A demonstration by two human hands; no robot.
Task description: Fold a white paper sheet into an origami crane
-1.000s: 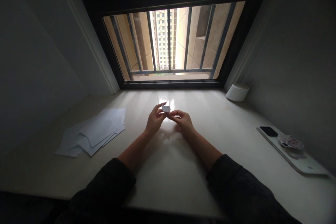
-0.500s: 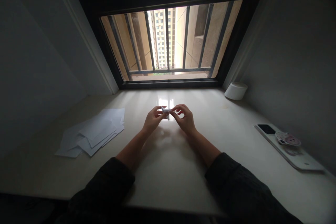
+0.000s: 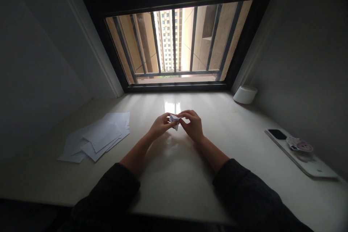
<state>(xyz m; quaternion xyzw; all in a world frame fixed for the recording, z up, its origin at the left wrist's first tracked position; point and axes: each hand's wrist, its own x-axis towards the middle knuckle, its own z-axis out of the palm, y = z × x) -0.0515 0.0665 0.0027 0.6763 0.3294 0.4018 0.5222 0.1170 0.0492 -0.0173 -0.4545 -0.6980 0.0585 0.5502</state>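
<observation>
A small folded piece of white paper (image 3: pixel 174 120) is held between both hands, just above the pale table (image 3: pixel 174 174). My left hand (image 3: pixel 160 126) pinches it from the left with thumb and fingertips. My right hand (image 3: pixel 193 125) grips it from the right, fingers curled over its top edge. Both hands meet near the middle of the table, below the window. Dark sleeves cover both forearms. The paper's exact shape is hard to make out in the dim light.
A loose pile of white paper sheets (image 3: pixel 95 137) lies on the table at the left. A white round container (image 3: pixel 245 94) stands in the back right corner. A phone in a decorated case (image 3: pixel 299 151) lies along the right wall. A barred window (image 3: pixel 174 43) is straight ahead.
Both hands have drawn closer together and lowered slightly. The folded paper has been turned between the fingers, and my right hand now covers more of it.
</observation>
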